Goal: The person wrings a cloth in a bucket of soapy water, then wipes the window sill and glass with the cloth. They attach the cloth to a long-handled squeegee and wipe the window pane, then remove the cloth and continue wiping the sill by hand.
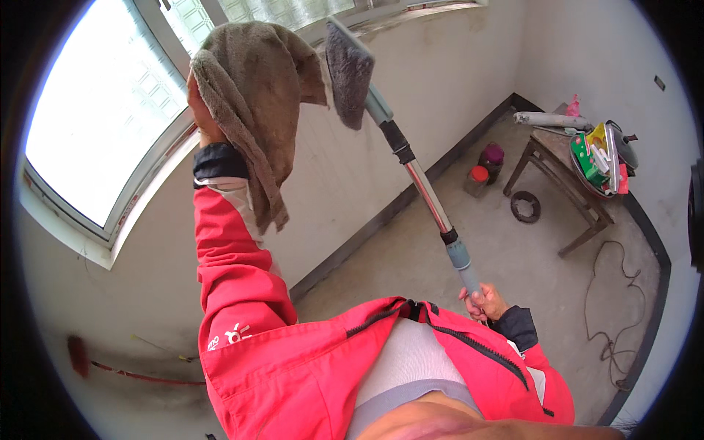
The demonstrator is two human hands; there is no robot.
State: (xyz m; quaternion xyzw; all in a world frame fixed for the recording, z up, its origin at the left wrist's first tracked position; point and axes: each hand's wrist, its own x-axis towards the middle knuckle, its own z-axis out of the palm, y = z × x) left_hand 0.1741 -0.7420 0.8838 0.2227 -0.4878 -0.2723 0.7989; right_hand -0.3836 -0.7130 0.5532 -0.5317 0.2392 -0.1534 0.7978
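Note:
My left hand (204, 113) is raised beside the window (104, 110), gripping a brown towel (258, 93) that drapes over it and hides most of the fingers. The cloth's lower end hangs along my red sleeve. Low in front of my body, my right hand (487, 303) is closed around the grey handle of a telescopic window cleaner (432, 195). Its pole slants up and left to a head with a grey fleecy pad (349, 77). The pad is close to the towel's right edge; whether they touch I cannot tell.
A wooden stool (572, 192) at the right carries a basin of packets (597, 157) and a rolled white tube (550, 120). Two lidded jars (484, 170), a dark ring (526, 207) and a loose cord (616, 308) lie about the floor. A red broom (80, 357) is at the lower left.

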